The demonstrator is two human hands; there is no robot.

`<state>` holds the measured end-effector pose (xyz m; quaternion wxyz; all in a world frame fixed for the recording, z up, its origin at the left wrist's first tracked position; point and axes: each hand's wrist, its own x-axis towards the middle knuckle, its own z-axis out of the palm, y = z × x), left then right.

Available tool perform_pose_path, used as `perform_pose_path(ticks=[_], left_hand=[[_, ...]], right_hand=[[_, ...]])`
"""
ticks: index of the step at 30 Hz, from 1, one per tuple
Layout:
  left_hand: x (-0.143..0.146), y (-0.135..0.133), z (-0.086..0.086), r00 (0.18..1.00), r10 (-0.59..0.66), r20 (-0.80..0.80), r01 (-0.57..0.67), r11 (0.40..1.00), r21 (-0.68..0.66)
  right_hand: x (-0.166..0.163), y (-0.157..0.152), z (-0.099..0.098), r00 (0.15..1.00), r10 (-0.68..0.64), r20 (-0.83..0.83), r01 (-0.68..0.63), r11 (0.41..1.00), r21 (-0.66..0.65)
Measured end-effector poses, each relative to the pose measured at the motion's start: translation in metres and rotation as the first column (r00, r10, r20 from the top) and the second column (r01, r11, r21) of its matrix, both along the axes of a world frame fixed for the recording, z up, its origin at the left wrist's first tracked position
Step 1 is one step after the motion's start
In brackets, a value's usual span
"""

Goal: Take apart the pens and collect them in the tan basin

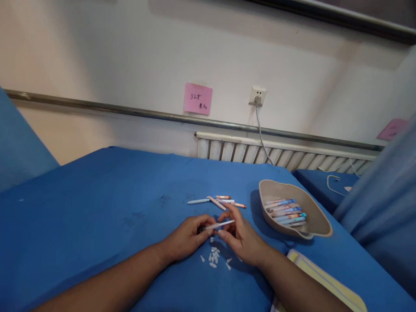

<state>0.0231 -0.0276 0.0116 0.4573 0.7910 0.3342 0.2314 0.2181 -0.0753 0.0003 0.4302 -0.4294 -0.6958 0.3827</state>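
seemingly a workroom, blue-covered table (84, 208), white radiator (275, 155), wall socket (258, 93), handwritten pink note (198, 99)

Muted light; soft shadow left of basin (317, 216); edges stretched.

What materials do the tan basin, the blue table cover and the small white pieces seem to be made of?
Tan basin: probably molded plastic, fairly matte; smooth wall, curved rim, no visible seam.
Blue table cover: perhaps cloth; it looks dull, but no weave shows.
Small white pieces: possibly plastic, given uniform color and repeated tapered shape; finish too small to judge.
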Motion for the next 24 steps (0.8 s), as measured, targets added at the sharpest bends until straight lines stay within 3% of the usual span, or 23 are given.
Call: perform_pose_path(ticks=[3, 7, 10, 15, 20, 24], left_hand=[[0.0, 0.004, -0.004, 0.997, 0.028, 0.069, -0.02, 0.994, -0.104], [0.001, 0.012, -0.01, 0.975, 0.121, 0.184, -0.07, 0.963, -0.258], [0.0, 0.018, -0.011, 0.939, 0.246, 0.241, -0.155, 0.927, -0.342], [-0.002, 0.022, -0.011, 0.912, 0.332, 0.242, -0.216, 0.888, -0.405], [-0.002, 0.022, -0.014, 0.913, 0.318, 0.256, -0.197, 0.892, -0.407], [-0.002, 0.022, -0.015, 0.914, 0.318, 0.251, -0.197, 0.891, -0.409]], right_hand=[[0.007, 0.006, -0.001, 0.994, -0.072, -0.076, 0.076, 0.996, 0.044], [0.022, 0.028, -0.017, 0.921, -0.359, -0.152, 0.365, 0.931, 0.014], [0.034, 0.042, -0.027, 0.873, -0.488, 0.004, 0.487, 0.871, 0.064], [0.042, 0.045, -0.029, 0.851, -0.46, 0.252, 0.396, 0.879, 0.267], [0.036, 0.039, -0.023, 0.834, -0.354, 0.423, 0.254, 0.927, 0.275], [0.033, 0.04, -0.025, 0.797, -0.395, 0.456, 0.295, 0.915, 0.276]])
